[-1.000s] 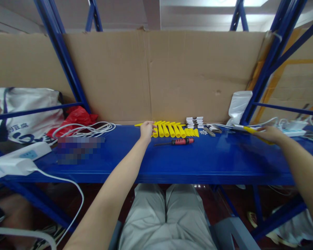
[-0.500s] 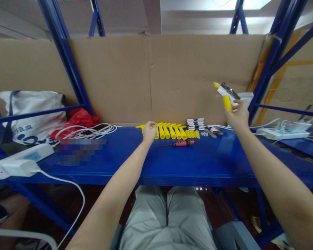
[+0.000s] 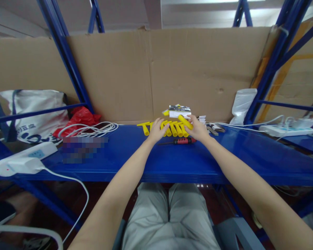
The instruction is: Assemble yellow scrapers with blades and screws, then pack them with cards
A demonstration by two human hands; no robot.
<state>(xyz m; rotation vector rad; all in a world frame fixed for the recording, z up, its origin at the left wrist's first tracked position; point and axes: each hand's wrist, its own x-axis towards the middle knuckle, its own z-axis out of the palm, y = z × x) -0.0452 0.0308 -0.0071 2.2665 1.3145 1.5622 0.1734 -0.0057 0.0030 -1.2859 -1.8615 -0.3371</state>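
Observation:
My right hand [image 3: 198,130] is closed around a yellow tubular handle [image 3: 185,122], raised above the table. A black-and-white printed card [image 3: 180,111] and a yellow tip [image 3: 166,113] show beside the handle; how they join is unclear. My left hand [image 3: 157,130] has its fingers apart and holds nothing that I can see. It hovers at a row of yellow T-shaped handles [image 3: 174,130] and hides some of them. In front of the row lies a red-and-black screwdriver [image 3: 183,140], its shaft pointing left.
A stack of folded cards [image 3: 202,119] is partly hidden behind my right hand. Dark flat pieces [image 3: 216,128] lie to its right. A white plastic bag [image 3: 243,106] leans by the right post. White cables [image 3: 94,130], a red bag [image 3: 80,119] and power strips [image 3: 287,130] flank the blue table [image 3: 182,163].
My right hand has come from the upper right to the middle, lower, bringing the yellow handle and card. My left hand has moved slightly right, its fingers now more spread.

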